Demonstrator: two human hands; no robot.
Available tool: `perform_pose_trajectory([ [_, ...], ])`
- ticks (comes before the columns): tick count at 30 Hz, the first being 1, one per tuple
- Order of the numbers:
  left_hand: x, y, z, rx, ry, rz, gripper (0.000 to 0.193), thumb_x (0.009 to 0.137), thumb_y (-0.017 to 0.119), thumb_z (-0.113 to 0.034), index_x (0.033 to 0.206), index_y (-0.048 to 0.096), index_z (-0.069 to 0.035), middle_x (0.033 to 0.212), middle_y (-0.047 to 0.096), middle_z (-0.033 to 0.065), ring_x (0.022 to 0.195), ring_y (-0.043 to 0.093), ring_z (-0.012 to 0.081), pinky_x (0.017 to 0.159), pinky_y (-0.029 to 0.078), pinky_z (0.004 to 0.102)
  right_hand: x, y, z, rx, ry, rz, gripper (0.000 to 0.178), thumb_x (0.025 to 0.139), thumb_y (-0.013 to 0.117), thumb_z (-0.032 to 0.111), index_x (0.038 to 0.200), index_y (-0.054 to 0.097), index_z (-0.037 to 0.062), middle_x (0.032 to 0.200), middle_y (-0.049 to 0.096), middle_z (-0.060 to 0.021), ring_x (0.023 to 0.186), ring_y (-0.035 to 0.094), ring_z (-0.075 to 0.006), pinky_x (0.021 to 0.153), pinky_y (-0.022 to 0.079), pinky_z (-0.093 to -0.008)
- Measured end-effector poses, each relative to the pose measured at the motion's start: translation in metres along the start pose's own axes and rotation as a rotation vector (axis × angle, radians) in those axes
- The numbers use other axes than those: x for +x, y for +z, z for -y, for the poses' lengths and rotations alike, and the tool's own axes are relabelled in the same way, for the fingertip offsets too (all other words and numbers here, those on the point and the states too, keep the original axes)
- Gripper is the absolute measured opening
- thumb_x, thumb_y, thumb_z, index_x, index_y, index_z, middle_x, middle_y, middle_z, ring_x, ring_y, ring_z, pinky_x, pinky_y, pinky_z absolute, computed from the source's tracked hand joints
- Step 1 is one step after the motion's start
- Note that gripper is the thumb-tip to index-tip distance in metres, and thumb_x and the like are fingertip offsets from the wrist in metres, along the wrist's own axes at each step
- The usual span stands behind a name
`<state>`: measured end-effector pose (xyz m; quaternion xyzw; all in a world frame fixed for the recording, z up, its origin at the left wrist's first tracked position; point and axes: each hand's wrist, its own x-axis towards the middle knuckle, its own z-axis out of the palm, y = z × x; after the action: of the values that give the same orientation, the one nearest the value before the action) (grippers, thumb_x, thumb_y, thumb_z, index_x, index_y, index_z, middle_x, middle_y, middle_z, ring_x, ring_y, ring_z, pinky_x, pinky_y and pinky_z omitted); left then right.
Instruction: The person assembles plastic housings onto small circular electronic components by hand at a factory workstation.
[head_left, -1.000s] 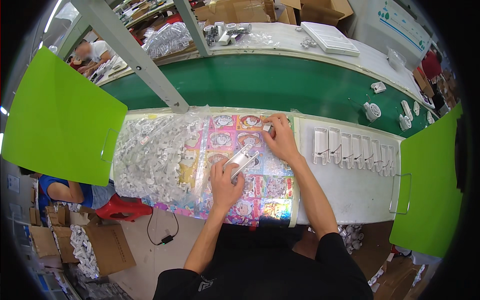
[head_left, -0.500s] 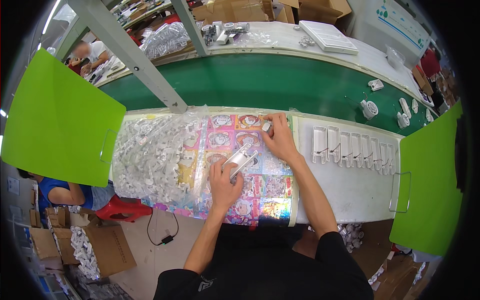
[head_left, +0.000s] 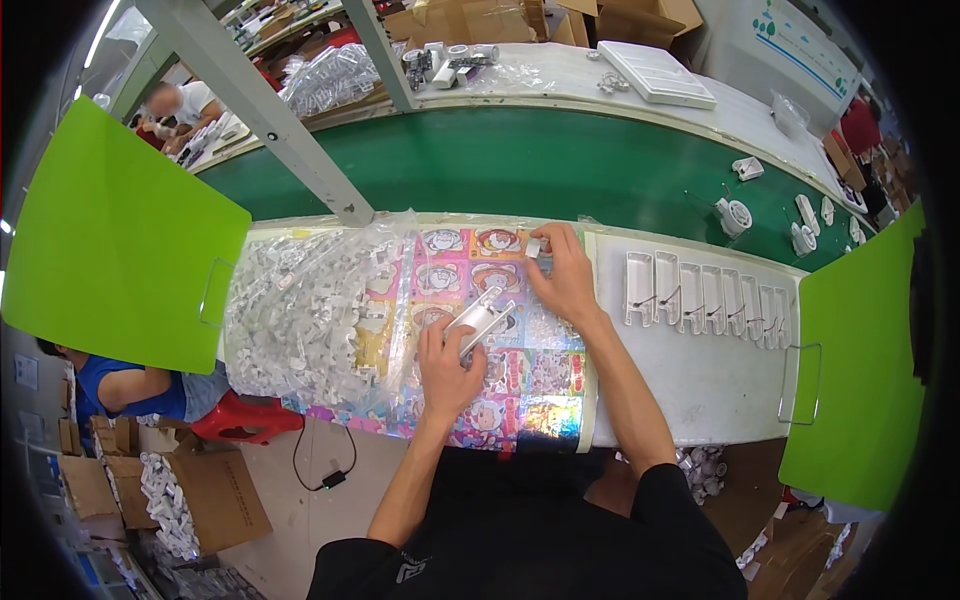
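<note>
My left hand (head_left: 452, 370) is closed on a long white plastic housing (head_left: 478, 318), tilted over the mat with its hollow side showing. Between the fingertips of my right hand (head_left: 562, 275) is a small white plastic piece (head_left: 534, 247), held beyond the housing and apart from it. Both hands are over a colourful mat of cartoon pictures (head_left: 497, 275). Left of them, a clear plastic bag (head_left: 300, 315) spreads open with a heap of small white parts. On the right, several white housings (head_left: 692, 298) with short dark wires stand in a row.
A green conveyor belt (head_left: 480, 160) runs behind the bench, carrying round white units (head_left: 734, 217) at the right. Bright green panels (head_left: 125, 235) flank the bench on both sides. A grey metal post (head_left: 265, 110) rises at the back left. Cardboard boxes (head_left: 215, 500) of white parts stand below.
The small white piece has turned in my right fingers, and that hand has shifted slightly. My left hand keeps still. Units on the belt have slid a little to the left.
</note>
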<state>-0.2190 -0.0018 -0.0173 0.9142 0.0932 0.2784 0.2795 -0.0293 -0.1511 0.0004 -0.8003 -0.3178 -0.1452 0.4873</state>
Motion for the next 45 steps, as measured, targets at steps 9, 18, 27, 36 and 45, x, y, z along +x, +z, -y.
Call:
perform_pose_trajectory([
  [9, 0.006, -0.002, 0.000, -0.034, -0.034, 0.012, 0.029, 0.079, 0.073, -0.010, 0.107, 0.066, -0.005, 0.119, 0.059, 0.0173, 0.114, 0.054, 0.0386, 0.098, 0.043, 0.0489, 0.004, -0.004, -0.007, -0.119, -0.085, -0.074, 0.037, 0.076, 0.072, 0.003, 0.111, 0.061, 0.0031, 0.113, 0.062, -0.0138, 0.111, 0.056, -0.0356, 0.095, 0.047, -0.0440],
  [18, 0.065, 0.025, 0.014, -0.054, -0.046, -0.036, 0.040, 0.076, 0.073, -0.007, 0.115, 0.062, -0.004, 0.117, 0.060, 0.0157, 0.114, 0.055, 0.0380, 0.101, 0.043, 0.0466, 0.005, -0.009, -0.008, -0.113, -0.083, -0.086, 0.037, 0.077, 0.071, 0.002, 0.113, 0.061, 0.0016, 0.113, 0.062, -0.0155, 0.112, 0.056, -0.0363, 0.097, 0.046, -0.0446],
  [27, 0.121, 0.059, 0.014, -0.128, 0.025, -0.054, 0.046, 0.077, 0.073, -0.011, 0.120, 0.061, -0.001, 0.116, 0.063, 0.0163, 0.114, 0.055, 0.0373, 0.102, 0.042, 0.0471, 0.009, -0.016, -0.013, -0.122, -0.026, -0.072, 0.039, 0.079, 0.071, 0.001, 0.116, 0.060, 0.0010, 0.116, 0.061, -0.0172, 0.113, 0.057, -0.0375, 0.098, 0.048, -0.0443],
  [36, 0.173, 0.086, 0.032, -0.451, -0.116, 0.020, 0.043, 0.082, 0.079, -0.012, 0.121, 0.063, -0.002, 0.114, 0.067, 0.0153, 0.105, 0.065, 0.0322, 0.093, 0.052, 0.0419, 0.011, -0.017, -0.012, -0.128, -0.031, -0.070, 0.036, 0.078, 0.072, 0.001, 0.113, 0.062, 0.0030, 0.114, 0.062, -0.0138, 0.108, 0.059, -0.0344, 0.094, 0.049, -0.0434],
  [45, 0.174, 0.078, 0.025, -0.603, -0.183, -0.008, 0.045, 0.085, 0.078, -0.010, 0.125, 0.060, -0.002, 0.116, 0.067, 0.0144, 0.108, 0.066, 0.0254, 0.094, 0.052, 0.0372, 0.008, -0.010, -0.001, -0.094, -0.050, -0.004, 0.039, 0.078, 0.074, -0.001, 0.115, 0.061, 0.0020, 0.114, 0.062, -0.0148, 0.107, 0.059, -0.0358, 0.092, 0.049, -0.0433],
])
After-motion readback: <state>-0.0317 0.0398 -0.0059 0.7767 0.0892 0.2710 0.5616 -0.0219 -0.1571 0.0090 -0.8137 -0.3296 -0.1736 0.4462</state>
